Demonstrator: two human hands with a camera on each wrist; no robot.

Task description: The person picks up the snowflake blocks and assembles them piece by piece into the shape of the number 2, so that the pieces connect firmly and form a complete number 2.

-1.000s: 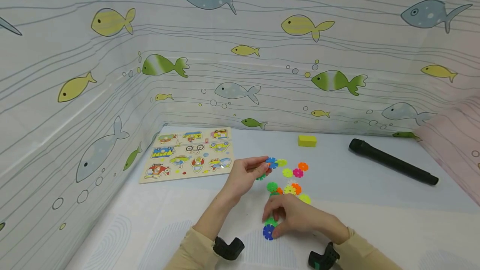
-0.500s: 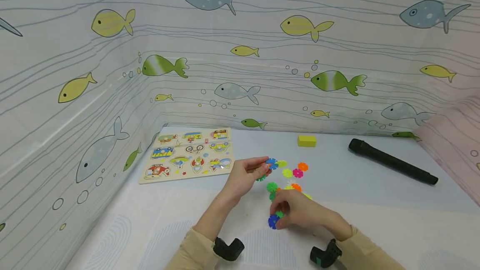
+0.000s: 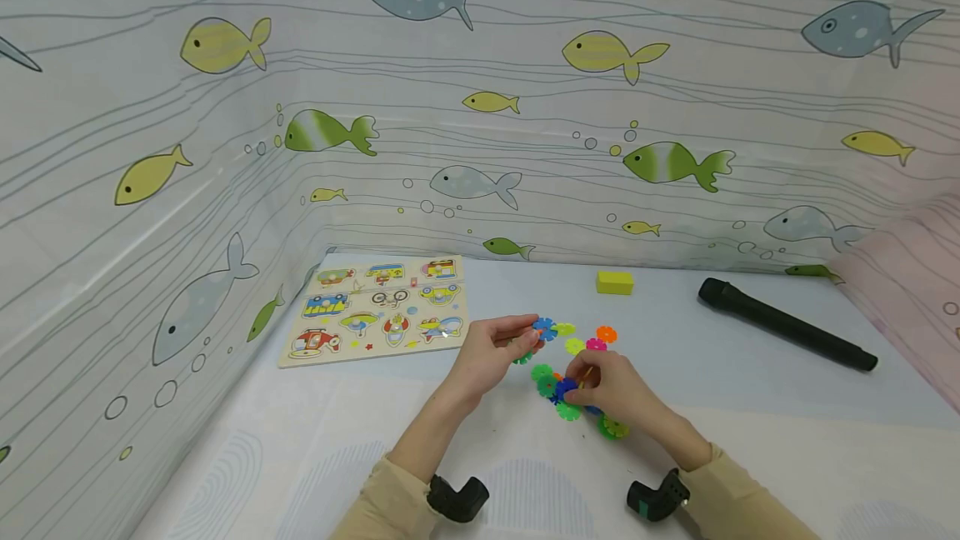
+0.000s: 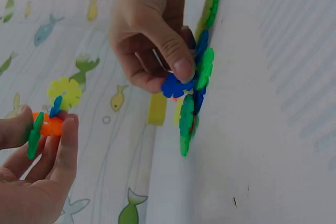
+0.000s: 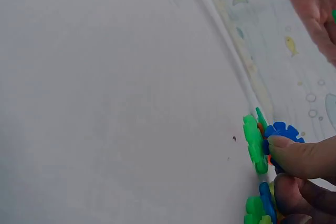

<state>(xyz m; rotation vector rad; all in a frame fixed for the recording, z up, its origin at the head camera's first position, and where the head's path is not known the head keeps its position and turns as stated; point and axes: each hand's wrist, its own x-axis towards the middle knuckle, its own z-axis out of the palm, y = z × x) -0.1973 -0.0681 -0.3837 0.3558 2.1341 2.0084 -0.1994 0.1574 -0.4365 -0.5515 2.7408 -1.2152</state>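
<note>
the right hand (image 3: pixel 611 390) pinches a dark blue snowflake disc (image 4: pixel 176 85) between thumb and forefinger, low over the white bench (image 3: pixel 300 457), right at the near edge of the scattered pile of discs (image 3: pixel 573 346). green discs (image 5: pixel 253 144) lie touching or just beside the held piece; from these views i cannot tell whether they are slotted into it or merely lying against it.

the left hand (image 3: pixel 491 352) is curled round a small joined cluster (image 4: pixel 44 124) of orange, green and blue discs, held clear of the bench, just left of the pile.

handling judgement: the discs appear to be thin, moulded plastic, light and stiff, with notched rims. a smooth face is likely to slip under a flat grip; the thumb-and-forefinger pinch across the two faces, as the right hand shows, looks the sound hold, leaving the rim slots free. the cluster in the left hand probably flexes or parts at its joints if squeezed on the outer discs, so holding it at the centre piece seems safer. breakage risk looks low; dropping and scattering looks the likelier fault.

also on the bench: a wooden vehicle peg puzzle (image 3: pixel 378 307) at far left, a yellow block (image 3: pixel 614 282), and a black cylindrical handle (image 3: pixel 783 325) at far right, all well apart from the hands.
</note>
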